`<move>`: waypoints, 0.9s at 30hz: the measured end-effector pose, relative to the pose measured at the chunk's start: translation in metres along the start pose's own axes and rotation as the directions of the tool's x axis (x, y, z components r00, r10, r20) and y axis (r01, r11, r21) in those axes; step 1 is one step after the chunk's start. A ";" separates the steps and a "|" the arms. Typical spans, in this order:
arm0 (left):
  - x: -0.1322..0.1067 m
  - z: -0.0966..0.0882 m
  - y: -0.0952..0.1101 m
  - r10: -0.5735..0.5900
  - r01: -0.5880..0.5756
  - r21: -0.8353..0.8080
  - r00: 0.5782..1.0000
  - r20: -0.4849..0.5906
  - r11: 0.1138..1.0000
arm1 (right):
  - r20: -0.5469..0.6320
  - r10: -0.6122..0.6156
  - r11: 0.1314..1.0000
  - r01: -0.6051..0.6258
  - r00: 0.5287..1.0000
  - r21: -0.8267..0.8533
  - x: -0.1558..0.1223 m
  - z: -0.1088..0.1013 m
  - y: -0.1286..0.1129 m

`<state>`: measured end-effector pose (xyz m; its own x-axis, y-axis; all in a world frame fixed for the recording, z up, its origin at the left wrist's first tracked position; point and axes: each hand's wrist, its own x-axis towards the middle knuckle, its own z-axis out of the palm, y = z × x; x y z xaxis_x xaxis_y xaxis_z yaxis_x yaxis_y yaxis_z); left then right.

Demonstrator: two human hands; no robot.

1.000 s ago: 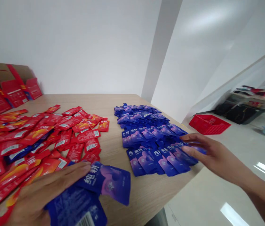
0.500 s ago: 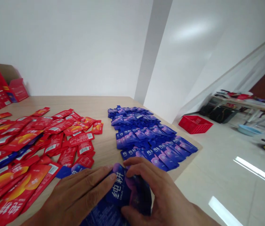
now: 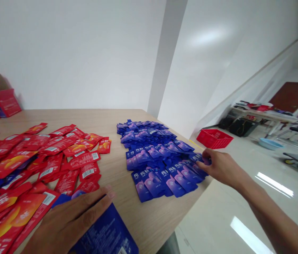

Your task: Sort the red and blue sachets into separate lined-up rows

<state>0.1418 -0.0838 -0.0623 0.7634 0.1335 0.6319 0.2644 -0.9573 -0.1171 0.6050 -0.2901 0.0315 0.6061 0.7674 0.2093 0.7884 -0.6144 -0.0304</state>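
Note:
My left hand (image 3: 72,220) lies flat, fingers stretched out, over a large blue pouch (image 3: 111,229) at the table's near edge. The pouch's back, with small print and part of a barcode, faces up. At the right end of the front row of blue-purple sachets (image 3: 176,181), my right hand (image 3: 220,167) has thumb and fingers closed on the edge of a blue sachet (image 3: 198,158). My fingers cover part of that sachet. Beside my left hand, a heap of red sachets (image 3: 50,151) spreads over the left of the table, with some blue ones among them.
A red printed carton (image 3: 6,104) stands at the back left of the wooden table (image 3: 90,116). Beyond the table's right edge, a red plastic basket (image 3: 214,139) and a light-blue basin (image 3: 270,144) sit on the floor. Another cluttered table (image 3: 265,114) stands farther off.
My right hand has moved from the blue packaging beside my left hand to the right end of the sachet row. My left hand has stayed on the pouch. The view has shifted slightly right.

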 end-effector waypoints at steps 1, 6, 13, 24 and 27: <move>0.000 0.002 -0.001 0.019 -0.019 -0.010 1.000 0.010 1.000 | 0.037 0.001 1.000 0.000 0.999 -0.027 0.004 0.008 0.004; 0.007 0.004 0.003 0.043 -0.043 -0.021 0.998 0.042 0.999 | 0.114 0.022 0.997 -0.013 0.993 -0.077 0.009 0.028 -0.006; 0.018 -0.004 0.011 0.048 -0.048 0.016 0.999 0.022 0.999 | 0.146 0.051 0.993 -0.035 0.988 -0.110 0.015 0.029 -0.022; 0.087 0.005 0.040 0.264 -0.260 0.048 0.950 -0.167 0.964 | 0.136 -0.452 0.634 0.210 0.882 0.745 -0.116 -0.010 -0.172; 0.092 0.011 0.042 0.260 -0.250 0.074 0.947 -0.191 0.965 | 0.016 -0.442 0.619 0.292 0.897 0.729 -0.120 0.009 -0.191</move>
<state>0.2291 -0.1087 -0.0176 0.6786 -0.1714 0.7142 0.1076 -0.9387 -0.3276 0.3828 -0.2631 0.0036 0.1971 0.9627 0.1851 0.7418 -0.0230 -0.6702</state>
